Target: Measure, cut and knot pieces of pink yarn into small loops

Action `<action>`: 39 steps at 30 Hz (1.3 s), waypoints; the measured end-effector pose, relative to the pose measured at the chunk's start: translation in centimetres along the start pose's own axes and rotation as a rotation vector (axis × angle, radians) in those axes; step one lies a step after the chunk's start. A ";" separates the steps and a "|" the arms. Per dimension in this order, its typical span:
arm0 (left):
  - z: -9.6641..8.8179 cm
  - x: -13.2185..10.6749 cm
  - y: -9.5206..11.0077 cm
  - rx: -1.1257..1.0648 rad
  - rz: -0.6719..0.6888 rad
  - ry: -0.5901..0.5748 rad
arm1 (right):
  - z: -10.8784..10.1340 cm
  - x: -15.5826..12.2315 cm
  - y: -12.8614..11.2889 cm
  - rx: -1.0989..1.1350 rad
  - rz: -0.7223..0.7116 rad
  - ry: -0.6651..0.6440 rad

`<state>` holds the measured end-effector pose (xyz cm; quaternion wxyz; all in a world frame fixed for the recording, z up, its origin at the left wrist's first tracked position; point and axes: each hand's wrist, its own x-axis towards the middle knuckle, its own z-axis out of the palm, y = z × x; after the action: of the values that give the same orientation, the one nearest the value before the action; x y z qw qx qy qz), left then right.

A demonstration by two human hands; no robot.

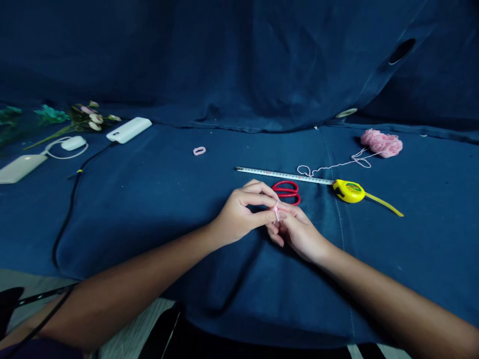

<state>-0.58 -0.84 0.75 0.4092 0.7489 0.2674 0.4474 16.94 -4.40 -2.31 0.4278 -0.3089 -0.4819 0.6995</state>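
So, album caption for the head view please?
Two hands pinch pink yarn near red scissors and a yellow tape measure.

The left hand (pixel 239 212) and right hand (pixel 301 233) cover most of the pink yarn (pixel 277 213), seemingly knotted. Scissors (pixel 287 195) show only handles. The left edge cuts the white block (pixel 21 168) and blurred greenery (pixel 10 113).
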 end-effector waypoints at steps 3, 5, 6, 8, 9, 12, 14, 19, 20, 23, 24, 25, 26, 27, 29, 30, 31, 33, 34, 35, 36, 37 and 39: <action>0.1 0.0 0.1 0.055 0.051 0.015 | -0.4 0.1 0.0 -0.077 -0.060 0.028; 0.2 0.0 0.2 0.073 0.053 0.020 | -0.5 0.2 -0.2 -0.038 -0.064 0.008; 0.2 0.0 0.3 0.081 0.047 0.027 | -0.6 0.2 -0.3 0.016 -0.055 -0.002; 0.3 0.0 0.4 0.099 0.032 0.047 | -0.7 0.3 -0.6 0.143 -0.016 -0.014; 0.4 -0.1 0.4 0.103 0.025 0.060 | -0.8 0.4 -0.8 0.198 0.010 -0.019; 0.4 -0.2 0.4 0.061 -0.019 0.084 | -1.1 0.6 -0.9 0.271 0.071 -0.077; 0.4 -0.3 0.4 0.012 -0.056 0.077 | -1.3 0.6 -0.8 0.276 0.082 -0.133; 0.4 -0.5 0.4 -0.021 -0.049 0.062 | -1.7 0.5 -0.2 0.249 0.059 -0.191; 0.4 -0.5 0.3 -0.019 -0.035 0.060 | -1.8 0.5 -0.1 0.239 0.056 -0.194; 0.5 -0.4 0.2 0.015 0.017 0.050 | -1.9 0.5 0.1 0.217 0.045 -0.206; 0.5 -0.4 0.1 0.028 0.031 0.044 | -1.9 0.5 0.1 0.212 0.037 -0.216; 0.5 -0.4 0.1 0.036 0.038 0.039 | -1.9 0.6 0.1 0.206 0.028 -0.228; 0.5 -0.4 0.1 0.035 0.038 0.035 | -1.9 0.6 0.0 0.200 0.025 -0.244; 0.5 -0.4 0.1 0.025 0.028 0.030 | -1.8 0.6 0.0 0.195 0.030 -0.259; 0.5 -0.3 0.2 -0.039 -0.033 0.013 | -1.6 0.6 -0.2 0.205 0.049 -0.272; 0.5 -0.3 0.1 -0.099 -0.089 -0.003 | -1.4 0.6 -0.4 0.217 0.059 -0.268; 0.5 -0.3 0.0 -0.175 -0.162 -0.026 | -1.3 0.6 -0.5 0.227 0.066 -0.262; 0.5 -0.2 -0.3 -0.343 -0.321 -0.059 | -0.9 0.6 -0.7 0.232 0.071 -0.252; 0.5 -0.1 -0.5 -0.421 -0.386 -0.061 | -0.8 0.6 -0.9 0.226 0.074 -0.249; 0.4 -0.1 -0.7 -0.486 -0.434 -0.056 | -0.7 0.6 -0.9 0.219 0.076 -0.243; 0.4 0.1 -1.0 -0.539 -0.466 -0.048 | -0.6 0.6 -1.0 0.214 0.078 -0.236; 0.2 0.2 -1.2 -0.587 -0.488 -0.047 | -0.5 0.6 -1.0 0.212 0.081 -0.228; -0.1 0.4 -1.5 -0.670 -0.521 -0.073 | -0.5 0.7 -0.8 0.205 0.080 -0.215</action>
<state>-0.51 0.32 -0.32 0.7386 0.4972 0.2727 0.3646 17.34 -3.46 -1.73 0.3748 -0.2060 -0.4383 0.7906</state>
